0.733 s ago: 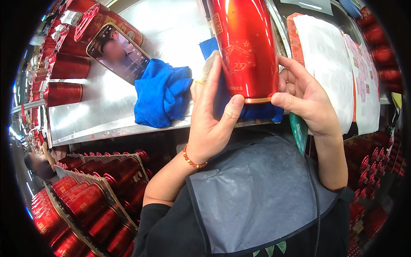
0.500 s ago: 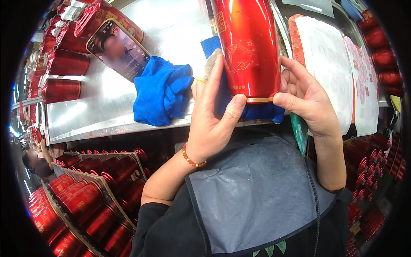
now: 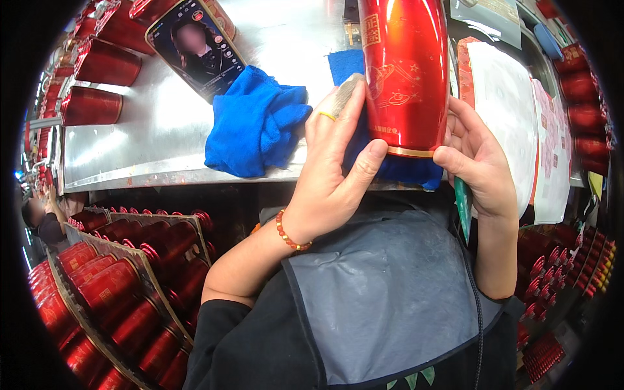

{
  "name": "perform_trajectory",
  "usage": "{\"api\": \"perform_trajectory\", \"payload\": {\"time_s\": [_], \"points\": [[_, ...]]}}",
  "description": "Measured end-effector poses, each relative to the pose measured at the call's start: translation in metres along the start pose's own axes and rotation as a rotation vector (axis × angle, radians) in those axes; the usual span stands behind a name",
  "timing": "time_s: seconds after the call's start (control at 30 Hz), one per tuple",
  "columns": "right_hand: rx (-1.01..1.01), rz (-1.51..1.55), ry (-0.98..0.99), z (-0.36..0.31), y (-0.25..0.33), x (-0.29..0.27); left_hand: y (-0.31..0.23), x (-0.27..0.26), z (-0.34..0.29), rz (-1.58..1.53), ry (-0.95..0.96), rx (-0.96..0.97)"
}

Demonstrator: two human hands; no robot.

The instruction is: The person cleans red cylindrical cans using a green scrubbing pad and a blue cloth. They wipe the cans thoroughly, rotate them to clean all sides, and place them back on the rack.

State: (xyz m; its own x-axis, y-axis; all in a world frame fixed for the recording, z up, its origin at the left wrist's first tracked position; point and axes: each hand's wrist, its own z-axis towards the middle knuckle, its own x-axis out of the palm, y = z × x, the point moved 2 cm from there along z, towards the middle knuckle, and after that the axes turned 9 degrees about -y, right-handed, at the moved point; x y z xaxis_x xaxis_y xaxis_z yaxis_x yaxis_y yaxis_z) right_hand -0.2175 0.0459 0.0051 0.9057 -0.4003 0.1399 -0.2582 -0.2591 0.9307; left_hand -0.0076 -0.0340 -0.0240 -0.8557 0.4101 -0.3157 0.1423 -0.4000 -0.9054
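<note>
A glossy red flask [image 3: 409, 78] with gold line drawings and a gold band round its base lies with its base towards me. My left hand [image 3: 338, 149] is closed on its left side, thumb at the base rim. A pale covering with a yellow edge wraps one of its fingers. My right hand [image 3: 478, 153] grips the flask's right side, thumb near the base and fingers partly hidden. Below the right palm hangs a green pointed thing [image 3: 463, 208]; I cannot tell its kind. Under the flask lies a blue cloth [image 3: 406, 172].
A crumpled blue cloth [image 3: 257, 123] and a lit phone [image 3: 195, 49] lie on the metal table [image 3: 149, 153]. Red flasks [image 3: 91, 106] stand at the left edge. White sheets [image 3: 500, 110] lie at right. Crates of red flasks [image 3: 107, 286] sit lower left. A person [image 3: 49, 218] is far left.
The whole view has shifted a little. Between my hands the flask appears turned slightly to the right, showing more of its gold square. Both hands keep their hold.
</note>
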Motion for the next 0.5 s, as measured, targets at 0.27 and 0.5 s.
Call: {"api": "perform_trajectory", "payload": {"time_s": [0.27, 0.5], "points": [[0.013, 0.029, 0.014, 0.0004, 0.0008, -0.0021, -0.0005, -0.0002, 0.0003, -0.002, -0.007, 0.021], [0.046, 0.002, 0.029, -0.0005, 0.0074, -0.001, 0.0037, -0.0038, -0.0001, -0.013, -0.027, 0.03]]}}
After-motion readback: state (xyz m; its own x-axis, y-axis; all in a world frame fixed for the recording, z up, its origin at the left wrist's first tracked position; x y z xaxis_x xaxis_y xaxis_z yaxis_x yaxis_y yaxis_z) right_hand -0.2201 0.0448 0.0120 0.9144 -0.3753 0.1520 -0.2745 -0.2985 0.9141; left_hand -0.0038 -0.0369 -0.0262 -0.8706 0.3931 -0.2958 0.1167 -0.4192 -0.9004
